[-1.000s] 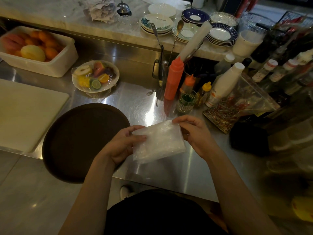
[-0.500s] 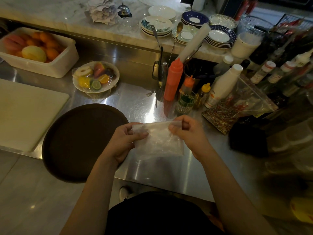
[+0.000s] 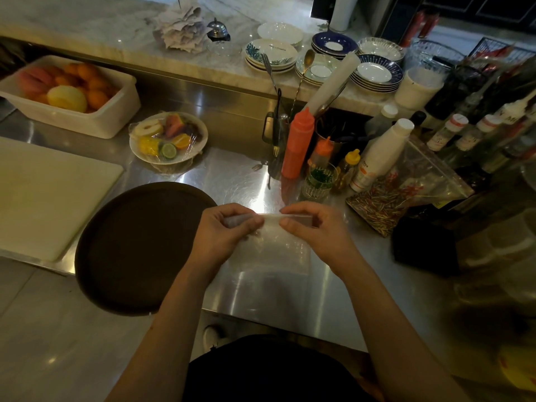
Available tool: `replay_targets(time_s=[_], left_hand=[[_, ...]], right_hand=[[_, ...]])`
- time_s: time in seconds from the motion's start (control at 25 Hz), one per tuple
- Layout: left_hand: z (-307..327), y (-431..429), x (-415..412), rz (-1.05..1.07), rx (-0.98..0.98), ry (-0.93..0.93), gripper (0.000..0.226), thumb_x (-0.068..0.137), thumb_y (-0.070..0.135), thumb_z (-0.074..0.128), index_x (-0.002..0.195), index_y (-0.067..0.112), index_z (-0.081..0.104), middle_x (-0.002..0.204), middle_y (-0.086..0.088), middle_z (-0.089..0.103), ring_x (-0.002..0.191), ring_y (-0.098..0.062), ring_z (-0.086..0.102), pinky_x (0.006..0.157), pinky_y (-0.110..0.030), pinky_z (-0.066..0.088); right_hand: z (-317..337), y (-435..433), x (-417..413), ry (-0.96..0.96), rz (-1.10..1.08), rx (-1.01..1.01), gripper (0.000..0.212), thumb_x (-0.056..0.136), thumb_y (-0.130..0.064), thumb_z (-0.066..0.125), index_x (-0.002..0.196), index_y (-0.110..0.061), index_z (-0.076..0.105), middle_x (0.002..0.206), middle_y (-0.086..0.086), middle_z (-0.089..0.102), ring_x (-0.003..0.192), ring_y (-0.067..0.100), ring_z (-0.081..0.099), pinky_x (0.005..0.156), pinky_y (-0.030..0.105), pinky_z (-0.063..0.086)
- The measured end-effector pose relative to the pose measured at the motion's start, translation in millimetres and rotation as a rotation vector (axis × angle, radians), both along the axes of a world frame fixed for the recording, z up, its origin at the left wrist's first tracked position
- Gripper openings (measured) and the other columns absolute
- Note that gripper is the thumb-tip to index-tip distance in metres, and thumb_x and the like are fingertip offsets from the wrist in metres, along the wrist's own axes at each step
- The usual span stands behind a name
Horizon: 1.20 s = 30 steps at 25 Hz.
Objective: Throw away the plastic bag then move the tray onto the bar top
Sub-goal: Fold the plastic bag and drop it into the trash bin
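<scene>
Clear, crinkled plastic makes up the plastic bag [image 3: 272, 250], which hangs flat from its stiffer top strip and lets the shine of the steel bench [image 3: 237, 175] show through it. The left hand [image 3: 223, 236] pinches the left end of that strip between thumb and fingers, its grip pressed together on the plastic; the right hand [image 3: 316, 230] pinches the right end in the same way, so the strip runs level between the two. The bag's lower part looks wrinkled and empty, its bottom edge low over the bench near the front edge. Just left of the bag lies the tray [image 3: 136, 245], round, dark brown and bare, with its near side jutting past the bench edge. Left of the tray sits a pale cutting board [image 3: 43, 195]. Behind the tray, a plate of cut fruit [image 3: 168, 137] is covered in cling film, and farther left behind it stands a white tub of fruit [image 3: 69, 94]. Behind the bag, a red squeeze bottle [image 3: 298, 143] stands upright among smaller bottles, and to the right of the bag lies a second clear bag of coloured picks [image 3: 385, 201]. The marble bar top [image 3: 101, 27] runs along the far side, carrying stacked plates [image 3: 374, 74] behind the bag.
</scene>
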<state>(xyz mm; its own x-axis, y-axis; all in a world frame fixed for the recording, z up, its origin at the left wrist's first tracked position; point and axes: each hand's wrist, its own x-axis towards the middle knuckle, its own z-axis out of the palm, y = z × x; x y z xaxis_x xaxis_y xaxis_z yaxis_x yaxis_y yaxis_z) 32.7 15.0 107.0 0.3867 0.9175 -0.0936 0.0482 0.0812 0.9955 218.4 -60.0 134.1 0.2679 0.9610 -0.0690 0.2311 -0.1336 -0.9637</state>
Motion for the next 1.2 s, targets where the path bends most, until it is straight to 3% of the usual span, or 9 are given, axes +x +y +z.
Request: replay_targets(time_s=[0.12,0.2,0.4,0.8,0.92,1.04,1.2], left_hand=[[1,-3,2,-0.021,0.011,0.017,0.009,0.079,0.021,0.079,0.084,0.013,0.078,0.082,-0.010,0.076,0.081,-0.040,0.070,0.080,-0.058,0.057],[4,-5,3,-0.036,0.029,0.024,0.009,0.080,0.020,0.078,0.085,0.012,0.078,0.082,-0.009,0.076,0.080,-0.035,0.071,0.079,-0.053,0.059],[8,-10,2,-0.064,-0.007,-0.014,0.018,0.078,0.026,0.074,0.090,0.013,0.077,0.086,-0.006,0.077,0.079,-0.019,0.074,0.073,-0.036,0.060],[5,-7,-4,-0.036,-0.081,-0.042,0.031,0.079,0.034,0.071,0.096,0.008,0.077,0.089,-0.015,0.076,0.084,-0.034,0.073,0.081,-0.053,0.059],[10,-8,-1,-0.010,-0.036,-0.024,0.030,0.077,0.036,0.069,0.093,0.012,0.078,0.085,-0.010,0.077,0.080,-0.026,0.074,0.077,-0.046,0.060],[12,-6,-2,0.017,-0.024,-0.021,0.026,0.078,0.034,0.068,0.092,0.014,0.077,0.084,-0.006,0.077,0.077,-0.020,0.074,0.071,-0.037,0.060],[10,0,-8,0.085,-0.046,-0.052,0.011,0.088,0.018,0.067,0.091,0.011,0.076,0.079,-0.006,0.077,0.070,-0.015,0.073,0.063,-0.029,0.058]], right_hand=[[5,2,-4,-0.088,0.011,0.006,0.009,0.082,-0.017,0.073,0.089,-0.023,0.075,0.082,-0.015,0.071,0.085,-0.004,0.064,0.072,0.007,0.047],[5,2,-5,-0.126,-0.020,0.006,0.008,0.082,-0.017,0.074,0.085,-0.024,0.074,0.080,-0.016,0.070,0.082,-0.007,0.063,0.070,0.005,0.045],[2,0,-3,-0.088,-0.102,0.014,0.016,0.080,-0.015,0.075,0.076,-0.030,0.071,0.074,-0.020,0.070,0.077,-0.003,0.063,0.073,0.018,0.048],[5,1,-6,-0.024,-0.126,0.049,0.014,0.079,-0.009,0.075,0.078,-0.023,0.073,0.073,-0.015,0.069,0.066,-0.006,0.061,0.060,0.011,0.048],[4,2,-6,0.006,-0.145,0.035,0.010,0.079,-0.012,0.076,0.081,-0.021,0.074,0.080,-0.010,0.070,0.071,-0.003,0.063,0.060,0.013,0.050],[1,2,-2,0.039,-0.169,0.010,0.012,0.080,-0.016,0.075,0.085,-0.026,0.072,0.087,-0.006,0.071,0.080,0.010,0.067,0.069,0.026,0.057],[-6,-5,-2,0.208,-0.130,-0.004,0.011,0.088,-0.009,0.065,0.098,-0.015,0.068,0.086,0.002,0.076,0.081,0.015,0.073,0.070,0.026,0.057]])
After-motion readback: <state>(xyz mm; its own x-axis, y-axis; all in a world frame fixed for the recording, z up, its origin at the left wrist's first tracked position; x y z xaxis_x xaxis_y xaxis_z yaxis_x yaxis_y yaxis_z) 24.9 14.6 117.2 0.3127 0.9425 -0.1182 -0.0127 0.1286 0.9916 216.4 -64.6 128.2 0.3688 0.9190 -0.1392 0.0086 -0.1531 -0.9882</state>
